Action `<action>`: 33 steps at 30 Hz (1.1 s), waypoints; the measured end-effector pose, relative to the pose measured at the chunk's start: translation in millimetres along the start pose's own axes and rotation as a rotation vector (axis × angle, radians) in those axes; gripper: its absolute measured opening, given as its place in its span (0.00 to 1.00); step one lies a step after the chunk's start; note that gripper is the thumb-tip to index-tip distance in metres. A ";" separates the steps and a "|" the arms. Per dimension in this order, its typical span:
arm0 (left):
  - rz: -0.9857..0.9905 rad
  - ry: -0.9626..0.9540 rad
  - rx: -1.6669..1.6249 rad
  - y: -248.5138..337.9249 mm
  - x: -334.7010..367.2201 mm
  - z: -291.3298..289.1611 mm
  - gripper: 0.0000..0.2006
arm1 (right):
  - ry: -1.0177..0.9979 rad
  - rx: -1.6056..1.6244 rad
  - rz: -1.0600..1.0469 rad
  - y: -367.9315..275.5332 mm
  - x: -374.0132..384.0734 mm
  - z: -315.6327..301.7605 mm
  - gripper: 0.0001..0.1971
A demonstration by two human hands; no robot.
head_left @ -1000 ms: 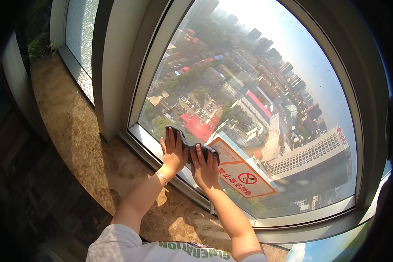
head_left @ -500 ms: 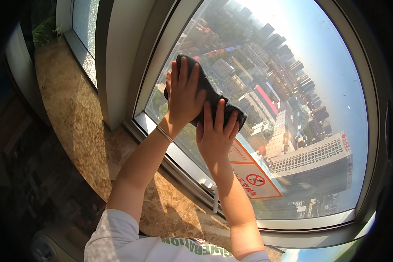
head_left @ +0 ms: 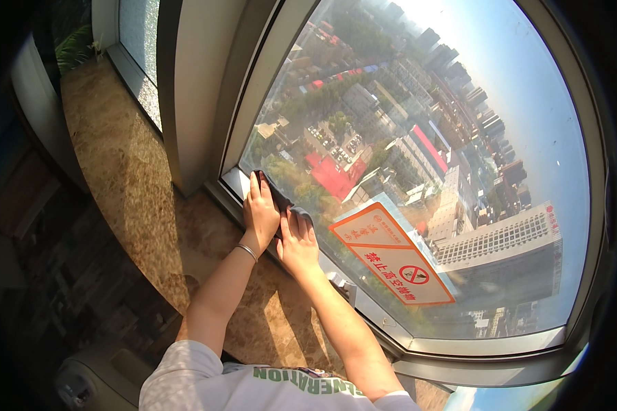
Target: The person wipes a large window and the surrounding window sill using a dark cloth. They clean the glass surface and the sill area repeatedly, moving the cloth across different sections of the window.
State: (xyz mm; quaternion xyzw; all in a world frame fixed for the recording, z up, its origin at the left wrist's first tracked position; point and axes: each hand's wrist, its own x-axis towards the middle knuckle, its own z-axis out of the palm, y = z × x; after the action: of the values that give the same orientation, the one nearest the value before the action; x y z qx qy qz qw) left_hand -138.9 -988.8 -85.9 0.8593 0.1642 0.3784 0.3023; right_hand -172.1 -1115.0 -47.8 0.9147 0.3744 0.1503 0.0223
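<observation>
A dark grey cloth (head_left: 275, 194) lies bunched against the bottom left corner of the window glass (head_left: 363, 103), by the lower frame. My left hand (head_left: 259, 218) holds its left part, fingers pointing up the pane; a thin bracelet (head_left: 247, 253) circles that wrist. Beside it, my right hand (head_left: 298, 244) presses the cloth's right part, fingers bent over it. Both hands touch the cloth, nearly side by side, and hide much of it.
A white sticker with an orange border (head_left: 394, 257) is on the lower glass. A window handle (head_left: 343, 284) sticks out near my right forearm. Below the window runs a brown marble sill (head_left: 130, 198). A thick frame post (head_left: 202, 89) stands at the left.
Both hands have slid the cloth down the glass to the lower frame. The cloth was spread wider before and is now more bunched. The sticker is now fully uncovered.
</observation>
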 end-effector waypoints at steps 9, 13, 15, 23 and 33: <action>0.236 -0.386 0.270 27.8 -42.7 -31.0 0.27 | -0.213 0.273 0.334 -14.1 -55.5 -19.9 0.40; 0.410 -0.372 0.221 37.7 -78.1 -36.6 0.22 | -0.182 0.228 0.429 -13.8 -87.6 -25.1 0.39; 0.430 -0.444 0.219 40.1 -85.8 -44.7 0.22 | -0.203 0.154 0.410 -18.2 -98.2 -26.7 0.40; 0.264 -0.370 0.403 -19.0 -32.2 -62.4 0.25 | -0.248 0.140 0.124 -33.6 -47.3 -19.8 0.42; 0.299 -0.372 0.344 -17.2 -35.9 -63.2 0.23 | -0.200 0.206 0.248 -50.1 -36.7 -8.6 0.39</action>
State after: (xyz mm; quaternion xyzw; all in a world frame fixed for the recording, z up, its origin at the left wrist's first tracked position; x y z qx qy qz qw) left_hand -210.9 -969.0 -83.2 0.9673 0.0395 0.2212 0.1180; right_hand -233.4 -1105.0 -56.8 0.9617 0.2680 0.0212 -0.0532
